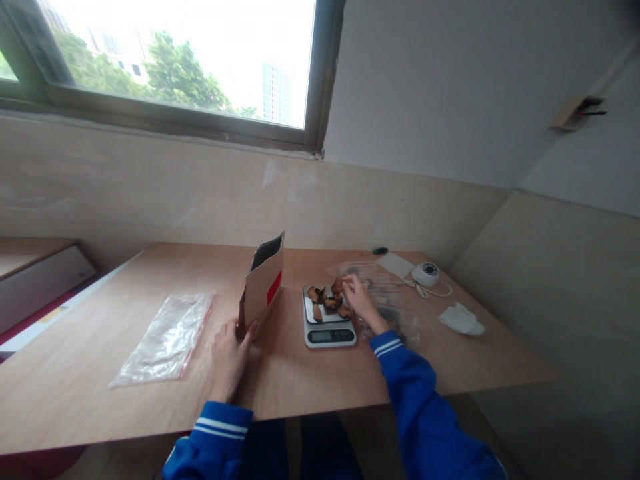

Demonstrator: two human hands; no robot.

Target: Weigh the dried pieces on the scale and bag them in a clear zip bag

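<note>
A brown paper bag [261, 287] with a red patch stands open at the top, left of the scale. My left hand [231, 353] grips its lower near edge between thumb and fingers. On the white plate of the kitchen scale [330, 337] lie several brown dried slices [331, 305]; what they are I cannot tell for certain. My right hand [359, 297] reaches over the plate's right side, its fingers pinched on one brown dried slice [337, 286] at the upper right of the pile. The scale's display is too dim to read.
A clear zip bag [167, 337] lies flat on the left. Right of the scale lie several filled clear bags [400, 319], a white dome camera [425, 274] with its cable, a white card [395, 265], a green-handled tool [380, 251] and a crumpled white tissue [461, 320]. The wall borders the table's back.
</note>
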